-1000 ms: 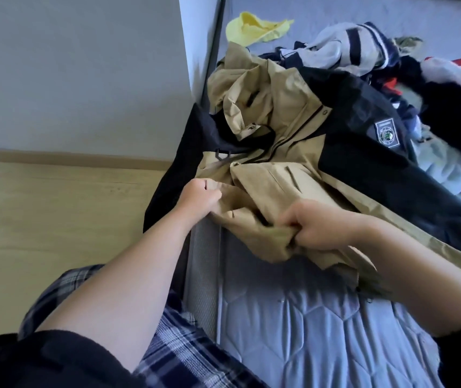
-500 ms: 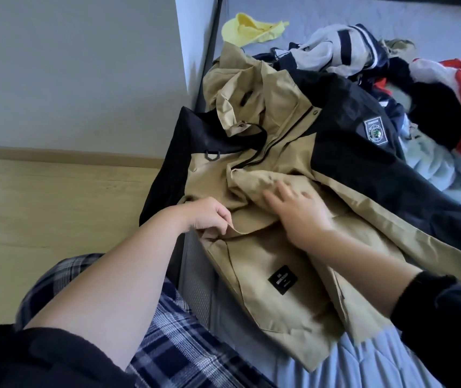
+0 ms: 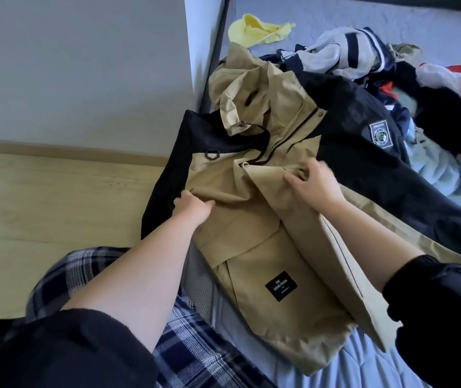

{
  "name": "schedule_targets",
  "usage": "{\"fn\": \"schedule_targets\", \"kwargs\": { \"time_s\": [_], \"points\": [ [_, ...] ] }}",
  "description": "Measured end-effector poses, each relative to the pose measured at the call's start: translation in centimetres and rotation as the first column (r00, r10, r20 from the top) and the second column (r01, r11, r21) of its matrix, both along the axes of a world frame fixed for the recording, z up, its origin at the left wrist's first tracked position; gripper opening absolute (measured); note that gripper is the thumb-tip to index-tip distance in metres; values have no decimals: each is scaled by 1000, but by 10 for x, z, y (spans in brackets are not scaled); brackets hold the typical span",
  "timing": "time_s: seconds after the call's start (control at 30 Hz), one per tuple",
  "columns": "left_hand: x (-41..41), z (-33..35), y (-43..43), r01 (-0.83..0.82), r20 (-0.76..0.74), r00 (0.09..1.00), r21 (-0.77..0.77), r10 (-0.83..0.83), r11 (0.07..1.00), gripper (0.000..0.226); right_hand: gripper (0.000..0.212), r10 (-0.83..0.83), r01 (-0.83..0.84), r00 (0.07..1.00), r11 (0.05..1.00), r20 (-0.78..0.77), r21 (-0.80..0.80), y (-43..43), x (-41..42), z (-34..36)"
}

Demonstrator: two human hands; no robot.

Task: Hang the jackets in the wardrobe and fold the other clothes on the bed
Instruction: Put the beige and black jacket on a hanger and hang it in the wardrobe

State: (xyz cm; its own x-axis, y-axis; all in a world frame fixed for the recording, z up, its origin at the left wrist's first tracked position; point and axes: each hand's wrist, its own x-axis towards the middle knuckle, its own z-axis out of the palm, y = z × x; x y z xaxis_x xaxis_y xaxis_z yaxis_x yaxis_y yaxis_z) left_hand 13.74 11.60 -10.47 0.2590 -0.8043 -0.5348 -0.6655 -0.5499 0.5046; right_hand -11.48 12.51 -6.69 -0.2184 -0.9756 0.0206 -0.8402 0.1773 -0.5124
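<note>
A tan and black hooded jacket (image 3: 254,242) lies spread front-up on the near corner of the bed, its hood toward the wall and one black sleeve hanging over the bed's left side. My left hand (image 3: 194,210) pinches a fold of tan fabric on the jacket's left chest. My right hand (image 3: 314,186) grips the edge of the right front panel near the zipper, lifting it a little. A black label shows on the lower front.
A heap of other clothes (image 3: 408,79) lies behind the jacket on the grey mattress (image 3: 363,368): striped grey, navy, red, light blue. A yellow garment (image 3: 257,30) lies near the wall. The wooden floor (image 3: 55,205) is at left, with my plaid trouser leg below.
The jacket has been pulled flat and spread out from a bunched state. My right hand moved up toward the zipper edge; my left hand slid to the left chest.
</note>
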Motion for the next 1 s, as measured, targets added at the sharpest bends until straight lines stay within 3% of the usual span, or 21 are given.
{"fn": "schedule_targets", "kwargs": {
  "time_s": [0.07, 0.13, 0.27, 0.37, 0.4, 0.47, 0.53, 0.63, 0.73, 0.8, 0.87, 1.0],
  "points": [
    [1, -5, -3, -131, -98, 986, 29, 134, 991, 83, 39, 140, -153, 988, 958, 72, 242, -2, 5, -7],
    [3, -12, -4, -156, -90, 983, 33, 159, 987, 93, 26, 284, -278, 958, 884, 41, 376, 0, 8, -17],
    [7, -18, -10, -125, -144, 981, 32, 129, 992, 95, 30, 181, -196, 979, 961, 96, 196, -1, 10, -24],
    [7, -15, -10, 21, -130, 991, -88, -33, 996, 78, 70, 224, -245, 966, 953, 129, 180, 1, 20, -24],
    [7, -14, -10, 124, -86, 987, -145, -137, 982, 71, 76, 299, -305, 952, 926, 62, 223, 3, 23, -24],
    [7, -10, -9, 332, 135, 941, -200, -309, 922, 56, 66, 444, -387, 879, 878, -175, 283, 2, 23, -23],
    [11, -4, -13, 377, 344, 886, -145, -310, 915, 41, 47, 352, -280, 835, 933, -423, 225, -9, 16, -13],
    [19, 3, -20, 341, 460, 833, 9, -307, 940, 17, 29, 237, -65, 865, 927, -442, 369, -25, 7, 2],
    [16, 3, -30, 361, 471, 840, -111, -271, 926, 23, 24, 350, -139, 846, 873, -402, 467, -35, 16, 9],
    [7, 3, -38, 363, 352, 901, -288, -254, 886, 27, 23, 343, -192, 870, 897, -353, 399, -39, 24, 13],
    [-3, 4, -44, 312, 126, 950, -384, -285, 869, 34, 24, 285, -228, 926, 945, -249, 234, -46, 31, 15],
    [-16, 2, -56, 105, -246, 947, -375, -208, 921, 41, 24, 204, -223, 965, 969, -162, -107, -80, 41, 19]
  ]
}}
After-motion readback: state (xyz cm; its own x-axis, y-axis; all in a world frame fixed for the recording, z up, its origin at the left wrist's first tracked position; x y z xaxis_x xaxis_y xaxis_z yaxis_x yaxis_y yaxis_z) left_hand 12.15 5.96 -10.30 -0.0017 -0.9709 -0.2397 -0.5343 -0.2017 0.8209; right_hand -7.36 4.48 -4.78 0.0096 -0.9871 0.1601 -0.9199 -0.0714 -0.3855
